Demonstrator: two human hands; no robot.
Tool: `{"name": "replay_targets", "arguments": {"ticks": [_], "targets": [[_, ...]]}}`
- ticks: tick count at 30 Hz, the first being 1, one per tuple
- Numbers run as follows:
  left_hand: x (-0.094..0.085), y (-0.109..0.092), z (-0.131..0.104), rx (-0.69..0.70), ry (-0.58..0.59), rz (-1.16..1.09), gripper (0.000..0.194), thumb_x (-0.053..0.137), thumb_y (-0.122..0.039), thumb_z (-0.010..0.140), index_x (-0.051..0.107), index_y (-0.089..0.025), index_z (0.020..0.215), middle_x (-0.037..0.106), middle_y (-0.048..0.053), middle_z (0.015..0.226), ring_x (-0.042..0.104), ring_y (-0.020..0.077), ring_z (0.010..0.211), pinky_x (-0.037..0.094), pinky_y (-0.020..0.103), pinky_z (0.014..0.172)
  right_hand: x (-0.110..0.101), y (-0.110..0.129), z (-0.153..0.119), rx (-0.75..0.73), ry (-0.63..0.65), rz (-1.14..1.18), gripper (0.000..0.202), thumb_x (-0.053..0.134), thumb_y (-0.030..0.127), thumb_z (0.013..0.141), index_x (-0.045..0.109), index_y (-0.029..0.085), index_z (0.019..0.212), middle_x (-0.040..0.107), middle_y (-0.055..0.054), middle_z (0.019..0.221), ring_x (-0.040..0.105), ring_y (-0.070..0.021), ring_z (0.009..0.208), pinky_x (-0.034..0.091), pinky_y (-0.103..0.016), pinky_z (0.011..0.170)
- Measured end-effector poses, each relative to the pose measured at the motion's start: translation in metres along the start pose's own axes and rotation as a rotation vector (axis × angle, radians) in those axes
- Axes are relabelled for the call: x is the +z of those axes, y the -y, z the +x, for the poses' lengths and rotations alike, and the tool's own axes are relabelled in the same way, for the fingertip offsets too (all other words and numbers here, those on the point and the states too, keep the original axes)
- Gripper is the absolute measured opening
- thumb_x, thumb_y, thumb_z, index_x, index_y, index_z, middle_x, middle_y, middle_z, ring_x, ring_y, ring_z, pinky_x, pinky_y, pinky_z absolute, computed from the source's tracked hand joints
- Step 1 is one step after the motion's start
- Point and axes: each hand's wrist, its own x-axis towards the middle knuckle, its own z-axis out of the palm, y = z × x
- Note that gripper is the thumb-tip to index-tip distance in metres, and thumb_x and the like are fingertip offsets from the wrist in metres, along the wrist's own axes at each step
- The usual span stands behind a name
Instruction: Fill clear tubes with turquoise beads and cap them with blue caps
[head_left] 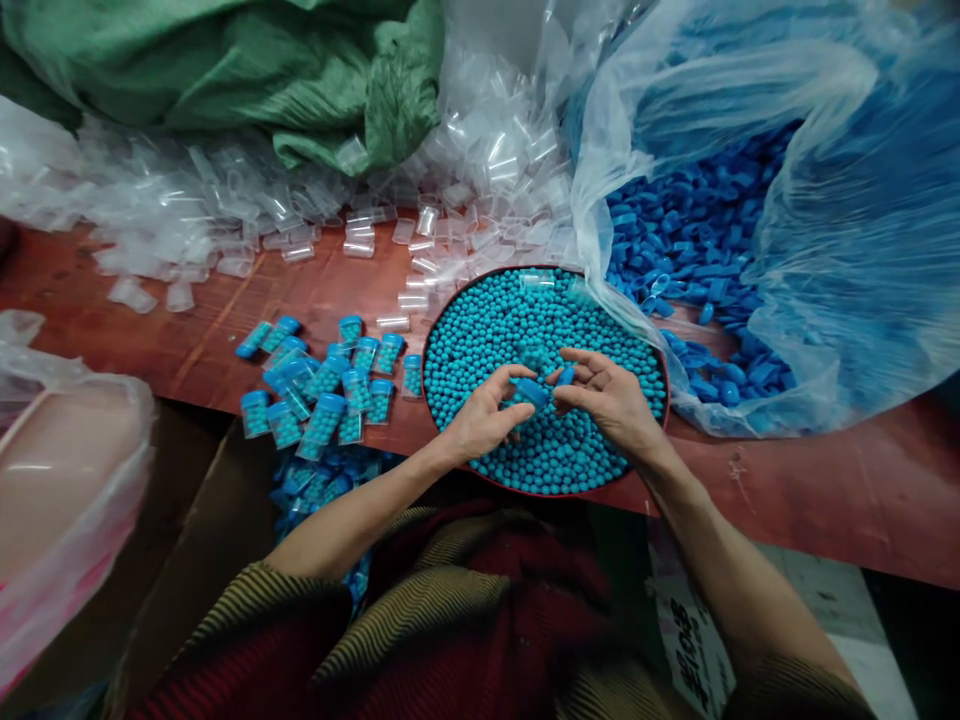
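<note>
A round tray (664, 395) full of small turquoise balls (525, 300) lies under both hands. My left hand (484, 415) is closed, thumb and fingers pinching a small clear bottle with a blue cap (532, 392). Just beyond the fingertips is a blurred cluster of turquoise balls (534, 355); whether a clear bottle surrounds it I cannot tell. Close beside it, my right hand (611, 400) pinches a loose blue cap (565, 375) between thumb and fingers, its other fingers partly extended. The two hands are slightly apart.
Several filled, blue-capped bottles (326, 385) lie left of the tray, with more below the table edge. Clear empty bottles (495, 190) are heaped behind, near a green sack (225, 80). On the right, a plastic bag (847, 250) spills blue caps (690, 230) onto the reddish table (810, 480).
</note>
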Motion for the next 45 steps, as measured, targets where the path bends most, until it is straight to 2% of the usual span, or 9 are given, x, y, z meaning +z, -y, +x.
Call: {"name": "replay_targets", "arguments": {"ticks": [5,9,13,23,28,34,40,43,45], "targets": [[0.005,0.000,-0.002,0.067,-0.050,-0.021,0.057,0.054,-0.025,0.082,0.036,-0.025,0.136,0.058,0.002,0.094,0.045,0.0054,0.054,0.042,0.017,0.046,0.019,-0.003,-0.012,-0.197,-0.047,-0.387,0.036,0.051,0.040,0.086,0.060,0.021,0.115,0.069,-0.010,0.106,0.065,-0.0235,0.095,0.050,-0.040,0.086],[0.008,-0.001,-0.003,0.129,-0.094,-0.066,0.056,0.054,-0.027,0.083,0.038,-0.023,0.137,0.059,0.002,0.090,0.045,0.0079,0.058,0.041,0.019,0.052,0.026,-0.007,-0.021,-0.377,0.018,-0.744,0.073,0.061,0.052,0.078,0.041,0.014,0.137,0.058,-0.019,0.126,0.059,-0.0336,0.110,0.050,-0.046,0.089],[0.007,-0.001,-0.003,0.147,-0.096,-0.086,0.053,0.056,-0.029,0.082,0.042,-0.020,0.133,0.057,0.000,0.082,0.047,0.0090,0.061,0.043,0.022,0.060,0.033,-0.015,-0.022,-0.514,-0.059,-1.012,0.093,0.066,0.056,0.073,0.027,0.008,0.141,0.059,-0.024,0.117,0.064,-0.0364,0.095,0.054,-0.048,0.073],[0.015,-0.008,-0.003,0.133,-0.166,-0.056,0.028,0.053,-0.023,0.080,0.050,-0.017,0.107,0.057,0.000,0.084,0.055,0.0120,0.077,0.045,0.024,0.076,0.047,-0.028,-0.023,-0.692,-0.263,-1.015,0.073,0.055,0.053,0.079,0.029,0.010,0.132,0.061,-0.019,0.106,0.066,-0.0291,0.083,0.055,-0.037,0.057],[0.016,-0.002,-0.003,0.138,-0.221,0.061,0.025,0.050,-0.022,0.082,0.050,-0.017,0.107,0.055,-0.001,0.082,0.052,0.0112,0.073,0.044,0.023,0.072,0.059,-0.030,-0.027,-0.515,-0.233,-1.108,0.074,0.052,0.054,0.081,0.030,0.006,0.133,0.061,-0.020,0.103,0.066,-0.0297,0.078,0.053,-0.038,0.054],[-0.037,0.006,-0.024,0.160,-0.341,0.407,0.034,0.050,-0.029,0.085,0.051,-0.018,0.118,0.060,0.001,0.089,0.055,0.0135,0.077,0.045,0.026,0.075,0.055,-0.015,-0.029,-0.381,0.053,-1.222,0.065,0.048,0.046,0.089,0.030,0.012,0.142,0.057,-0.019,0.120,0.064,-0.0263,0.087,0.051,-0.032,0.057],[-0.115,0.005,-0.050,0.118,-0.852,1.022,0.036,0.047,-0.030,0.085,0.058,-0.017,0.117,0.063,0.008,0.100,0.058,0.0227,0.093,0.044,0.037,0.086,0.018,-0.008,0.004,-0.304,-0.124,-1.271,0.042,0.045,0.034,0.092,0.048,0.017,0.131,0.057,-0.013,0.118,0.062,-0.0242,0.090,0.049,-0.031,0.062],[-0.106,0.003,-0.042,0.174,-0.918,1.175,0.034,0.047,-0.030,0.087,0.061,-0.015,0.114,0.063,0.011,0.100,0.057,0.0253,0.094,0.044,0.038,0.086,0.012,-0.007,0.024,-0.324,-0.142,-1.337,0.037,0.049,0.030,0.090,0.052,0.017,0.125,0.059,-0.012,0.115,0.061,-0.0245,0.092,0.047,-0.031,0.064],[-0.083,0.002,-0.028,0.239,-0.779,1.140,0.030,0.046,-0.027,0.089,0.062,-0.015,0.111,0.064,0.010,0.099,0.058,0.0226,0.091,0.045,0.035,0.084,0.012,-0.009,0.033,-0.350,-0.118,-1.377,0.029,0.050,0.028,0.090,0.056,0.017,0.116,0.061,-0.011,0.109,0.060,-0.0245,0.093,0.046,-0.031,0.068]]}}
